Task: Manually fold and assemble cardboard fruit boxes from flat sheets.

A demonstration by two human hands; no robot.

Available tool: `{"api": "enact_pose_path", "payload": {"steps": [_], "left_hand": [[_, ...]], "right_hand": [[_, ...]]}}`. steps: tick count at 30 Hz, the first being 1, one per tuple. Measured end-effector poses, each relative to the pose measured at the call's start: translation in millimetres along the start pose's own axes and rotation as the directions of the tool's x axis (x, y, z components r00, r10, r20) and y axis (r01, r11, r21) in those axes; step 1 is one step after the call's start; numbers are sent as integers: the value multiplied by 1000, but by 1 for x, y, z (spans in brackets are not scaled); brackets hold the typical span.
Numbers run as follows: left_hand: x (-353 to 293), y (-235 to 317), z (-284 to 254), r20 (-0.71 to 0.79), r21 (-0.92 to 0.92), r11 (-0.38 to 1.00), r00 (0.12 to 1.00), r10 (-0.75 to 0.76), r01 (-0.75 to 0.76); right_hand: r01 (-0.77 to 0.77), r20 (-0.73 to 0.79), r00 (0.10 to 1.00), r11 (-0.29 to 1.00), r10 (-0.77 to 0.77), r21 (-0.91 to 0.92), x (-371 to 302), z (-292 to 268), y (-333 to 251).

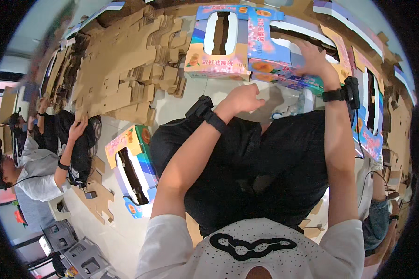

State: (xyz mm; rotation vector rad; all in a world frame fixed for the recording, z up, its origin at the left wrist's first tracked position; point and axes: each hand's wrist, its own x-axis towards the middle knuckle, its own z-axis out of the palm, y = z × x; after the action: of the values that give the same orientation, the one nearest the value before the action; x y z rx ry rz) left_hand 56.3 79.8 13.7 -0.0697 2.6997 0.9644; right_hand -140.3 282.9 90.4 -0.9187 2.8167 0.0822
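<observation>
In front of me, towards the right, lies a printed fruit carton (271, 52), blue, pink and orange, with a long opening along its top. On that carton's top rests my right hand (315, 59), fingers spread, thumb near the front edge. My left hand (244, 98) hovers over my lap, short of the cartons. Its fingers are curled in, and no object shows in them. A matching carton (216, 65) with a white-edged slot stands directly left of the one I touch. Both my wrists wear black strapped devices.
Stacks of flat brown cardboard (111, 60) spread across the far left. Another printed carton (132, 172) lies by my left leg, and one more (370, 107) stands at right. A person (42, 158) sits at left with hands at the cardboard. Grey plastic cases (86, 258) lie lower left.
</observation>
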Motion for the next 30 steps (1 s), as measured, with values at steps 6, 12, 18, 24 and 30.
{"api": "enact_pose_path", "payload": {"steps": [6,12,18,24,30], "left_hand": [[2,-3,3,-7,16,1000,1000,10,-10],[0,-7,4,-28,37,999,999,17,-16],[-1,-5,2,-31,32,999,999,14,-13],[0,0,-1,17,44,999,1000,-6,5],[-1,-5,-3,-20,36,999,1000,-12,13]], "right_hand": [[249,-317,924,966,-214,74,10,25,-23],[153,-194,968,988,-156,-31,10,14,-34],[330,-297,915,930,-274,161,-6,-4,-14],[218,-105,972,975,-212,45,3,15,-20],[106,20,994,994,-106,9,2,9,-31]]}}
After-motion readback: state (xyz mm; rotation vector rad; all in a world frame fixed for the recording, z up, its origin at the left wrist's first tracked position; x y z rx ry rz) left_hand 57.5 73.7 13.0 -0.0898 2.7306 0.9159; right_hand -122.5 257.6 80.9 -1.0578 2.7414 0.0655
